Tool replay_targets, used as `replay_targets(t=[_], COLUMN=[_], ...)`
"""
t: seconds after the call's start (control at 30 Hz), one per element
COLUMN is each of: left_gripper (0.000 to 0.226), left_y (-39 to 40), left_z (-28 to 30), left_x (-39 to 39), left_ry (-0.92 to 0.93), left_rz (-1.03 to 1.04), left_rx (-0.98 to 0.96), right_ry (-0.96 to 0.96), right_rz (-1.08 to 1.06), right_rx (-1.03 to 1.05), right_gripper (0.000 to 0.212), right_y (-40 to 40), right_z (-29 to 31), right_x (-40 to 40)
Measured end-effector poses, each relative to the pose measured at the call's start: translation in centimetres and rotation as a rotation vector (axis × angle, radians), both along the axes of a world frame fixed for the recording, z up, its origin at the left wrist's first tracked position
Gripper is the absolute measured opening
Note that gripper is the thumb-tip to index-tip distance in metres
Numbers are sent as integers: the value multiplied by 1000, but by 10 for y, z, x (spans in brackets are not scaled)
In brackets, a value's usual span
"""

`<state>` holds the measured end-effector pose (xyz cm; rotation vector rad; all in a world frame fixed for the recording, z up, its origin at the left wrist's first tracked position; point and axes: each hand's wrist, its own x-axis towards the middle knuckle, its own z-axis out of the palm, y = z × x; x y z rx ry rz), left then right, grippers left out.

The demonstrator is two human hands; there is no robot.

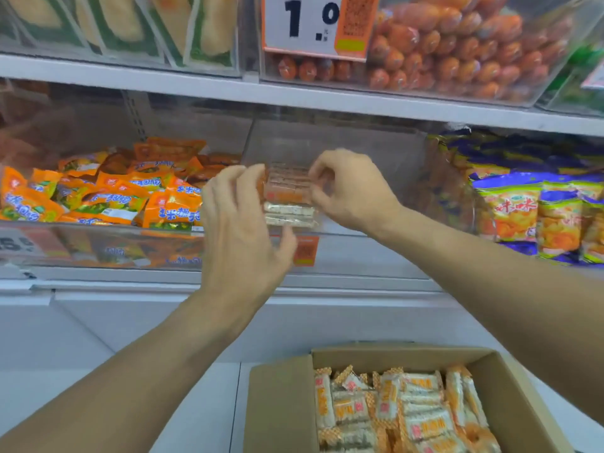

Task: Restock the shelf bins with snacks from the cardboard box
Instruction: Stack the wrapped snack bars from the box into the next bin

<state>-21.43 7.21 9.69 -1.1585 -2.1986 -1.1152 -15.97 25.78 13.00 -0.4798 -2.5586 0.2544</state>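
nearest us, the cardboard box (pixel 281 407) sits low at the right, open and packed with orange-and-white snack packets (pixel 402 410), placed, we'd say, so each reach is short. above it our left hand (pixel 242 230) is up at the front of the middle bin (pixel 343 238), fingers spread and relaxed, with nothing clearly held; it looks set to steady the stack of snacks (pixel 289 194). that stack stands inside the clear bin, orange packets above, white ones below. our right hand (pixel 346 191) curls at its right edge, fingertips pinching the upper packets, probably to square them against the rest.

the bin is otherwise nearly bare, so most of the restocking seems ahead of us. its clear front wall and the orange tag (pixel 305 251) on it stand between us and the stack, so we must reach over. left, a bin of orange bags (pixel 108 197); right, blue and yellow bags (pixel 536 210). farthest up, sausages (pixel 457 47) behind a price sign (pixel 304 24).
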Motion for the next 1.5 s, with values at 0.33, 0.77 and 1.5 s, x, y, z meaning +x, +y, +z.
replay_targets(t=[0.33,0.77,1.5], left_gripper=[13,50,29], left_y=[27,-23,-22], left_z=[-67,-262,-263], left_x=[119,231,225], left_ry=[-215,-578,-715], left_rz=[-647,-652,-604], left_rx=[-607,-1268,-1347], right_ry=[89,-864,-1015], right_rz=[-166,-237,-223], right_rx=[-519,-756,-680], right_gripper=[11,51,38], right_y=[-47,-75,-81], right_z=[-114,-281,-305], right_x=[225,360,357])
